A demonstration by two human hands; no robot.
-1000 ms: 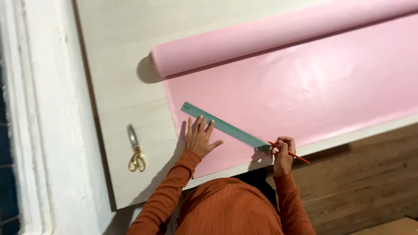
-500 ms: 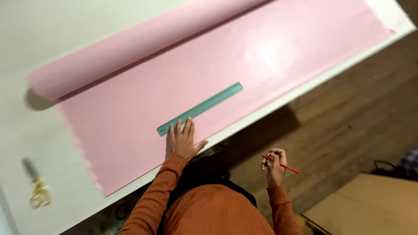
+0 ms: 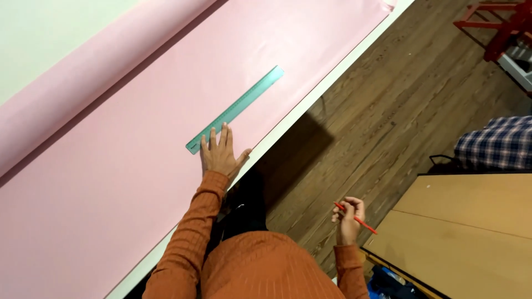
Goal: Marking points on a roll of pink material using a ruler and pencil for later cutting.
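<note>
teal ruler (image 3: 235, 109) lies on the pink paper (image 3: 138, 166), near end under the left hand's (image 3: 220, 156) flat, spread fingertips. looks light, stiff, probably slidey, so press mid-length. right hand (image 3: 348, 215), off to the side, pinches a red pencil (image 3: 356, 218).

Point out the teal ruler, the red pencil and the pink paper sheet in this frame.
teal ruler (image 3: 244, 104), head view, middle of the strip, clear of the fingers.
red pencil (image 3: 363, 223), head view, shaft just beyond the right hand's grip.
pink paper sheet (image 3: 138, 166), head view, flat unrolled part left of the ruler.
</note>
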